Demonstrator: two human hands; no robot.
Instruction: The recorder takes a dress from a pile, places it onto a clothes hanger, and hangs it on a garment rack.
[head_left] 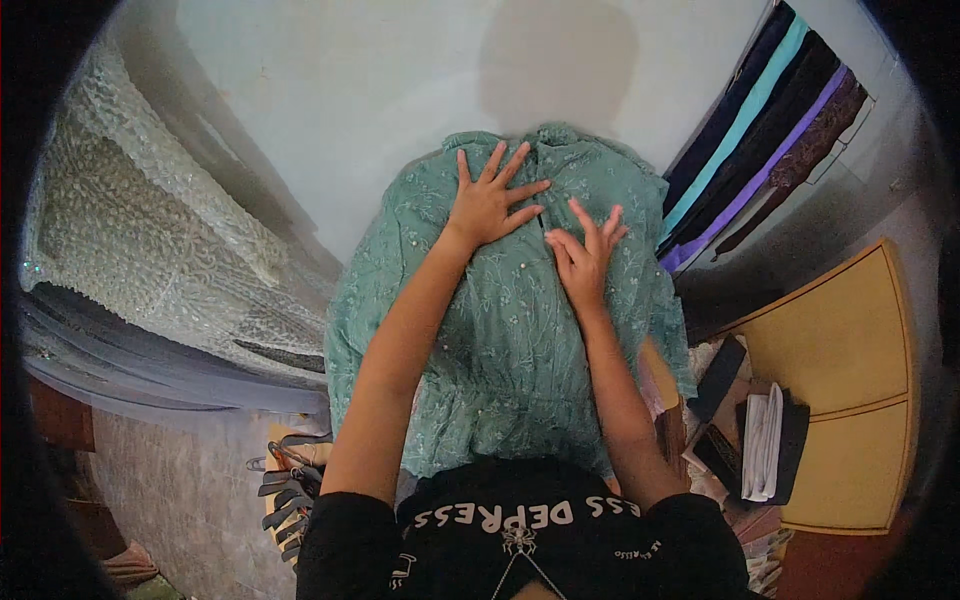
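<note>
A sea-green dress (500, 330) with pale floral embroidery and small pearl-like beads is spread out in front of me, against a pale surface. My left hand (485, 207) lies flat on its upper front, fingers spread, just left of a dark slit (540, 215) below the neckline. On the other side of that slit, my right hand (587, 250) rests with its fingers apart and partly bent. Its thumb side is close to the slit's lower end. Neither hand appears to grip the cloth. The lower part of the dress disappears behind my black shirt.
White textured lace cloth (150, 200) hangs at the left above grey-lilac sheer fabric (180, 370). Several dark, turquoise and purple cloths (750, 140) hang at the upper right. A yellow chair back (830, 370) stands right, beside stacked papers (762, 440). Hangers (290, 490) cluster at lower left.
</note>
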